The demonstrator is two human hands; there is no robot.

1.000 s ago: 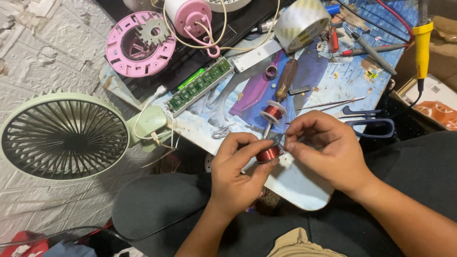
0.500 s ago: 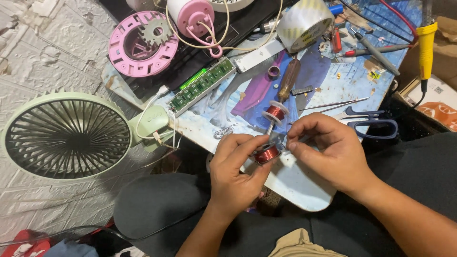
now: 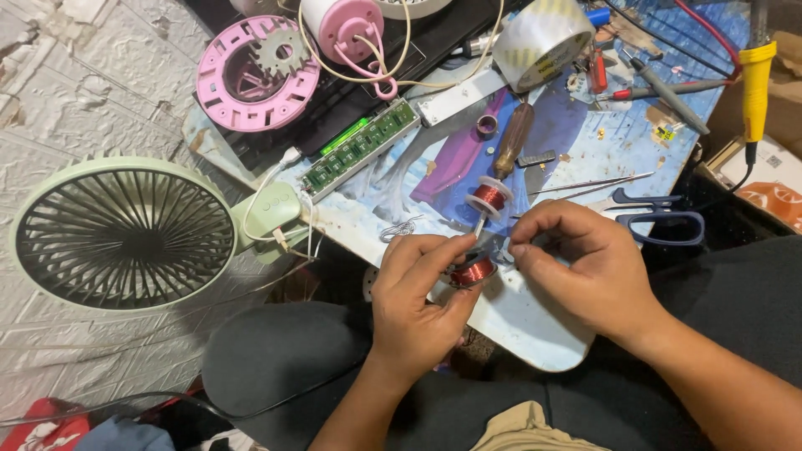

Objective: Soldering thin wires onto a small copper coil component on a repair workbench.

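Note:
My left hand (image 3: 418, 305) pinches a small spool of reddish copper wire (image 3: 473, 271) between thumb and fingers, just above the near edge of the painted work board (image 3: 535, 326). My right hand (image 3: 585, 271) is close beside it on the right, its fingertips closed at the spool's end, apparently on a fine wire too thin to see. A second copper wire spool (image 3: 489, 198) stands upright on the board just beyond my hands.
A pale green fan (image 3: 125, 234) lies at left, wired to a green circuit board (image 3: 359, 144). A pink gear housing (image 3: 255, 75), tape roll (image 3: 541, 42), wooden-handled screwdriver (image 3: 511, 142), blue scissors (image 3: 660, 215) and a yellow-handled soldering iron (image 3: 756, 79) crowd the board.
Both hands stay together on the small spool with only slight finger shifts; the left thumb has moved a little over the spool.

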